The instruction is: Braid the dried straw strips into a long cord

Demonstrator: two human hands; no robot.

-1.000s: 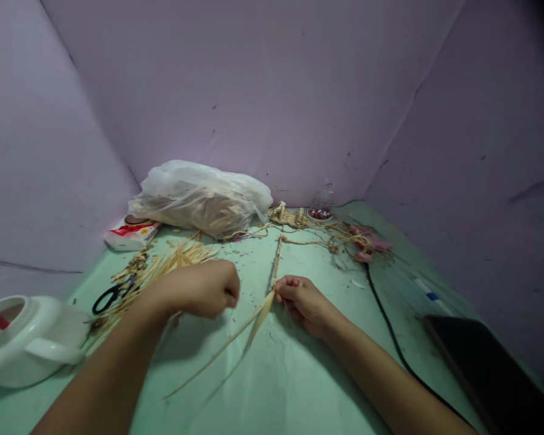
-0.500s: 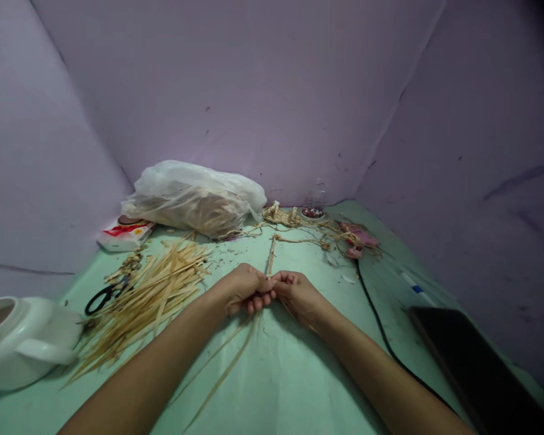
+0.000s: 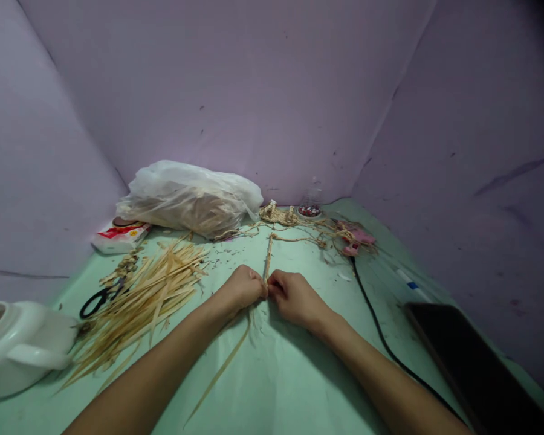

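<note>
On one green table [image 3: 299,380], left hand [image 3: 243,288] and right hand [image 3: 297,296] pinch one straw cord [image 3: 268,258]

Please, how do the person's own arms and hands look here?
The left hand and right hand wear no gloves, and no rings show. The left forearm and right forearm are bare, with no sleeve, watch or bracelet in view.
</note>
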